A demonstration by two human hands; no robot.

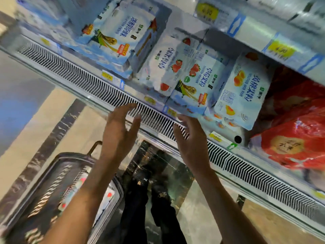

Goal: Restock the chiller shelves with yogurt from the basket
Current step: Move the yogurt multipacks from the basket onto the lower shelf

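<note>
Both my hands hover in front of the chiller's vent grille [79, 74], fingers straight and holding nothing. My left hand [119, 131] is just left of my right hand [191, 141], palms facing each other. Beyond my fingertips, white-and-blue yogurt multipacks fill the shelf: a strawberry pack [168, 67], a second strawberry pack [195, 85] and a peach pack [246, 92]. Another blue-and-white pack [121, 36] lies further left. The dark basket [52, 187] stands on the floor at lower left, with yogurt packs [105, 199] partly hidden behind my left forearm.
Red plastic bags [295, 138] occupy the shelf right of the peach pack. An upper shelf edge with yellow price tags [279, 48] runs across the top right. My dark trouser legs [151, 199] stand on the tiled floor between basket and chiller.
</note>
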